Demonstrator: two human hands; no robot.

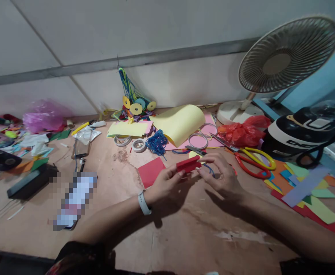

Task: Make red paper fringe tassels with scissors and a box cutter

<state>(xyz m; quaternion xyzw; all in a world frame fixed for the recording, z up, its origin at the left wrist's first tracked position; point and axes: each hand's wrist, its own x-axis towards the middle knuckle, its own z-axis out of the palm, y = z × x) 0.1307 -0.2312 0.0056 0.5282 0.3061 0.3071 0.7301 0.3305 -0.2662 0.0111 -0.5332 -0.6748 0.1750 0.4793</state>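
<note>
A folded strip of red paper (pixel 188 164) is held up over the table, pinched at its left end by my left hand (pixel 169 181). My right hand (pixel 220 175) has thumb and fingers closed on the strip's right end. A flat red paper sheet (pixel 151 172) lies behind my left hand, partly covered by it. Just beyond the strip are dark-handled pliers or snips (pixel 195 150), partly hidden, and a thin blue cord (pixel 209 169). Scissors with red and yellow handles (pixel 255 164) rest to the right of my right hand.
Blue string (pixel 156 142), tape rolls (pixel 139 145) and a curled yellow sheet (pixel 181 122) lie at the back. A fan (pixel 288 57), black jug (pixel 296 133) and coloured paper pieces (pixel 308 187) are right. A phone (pixel 77 200) and black box (pixel 31 181) are left.
</note>
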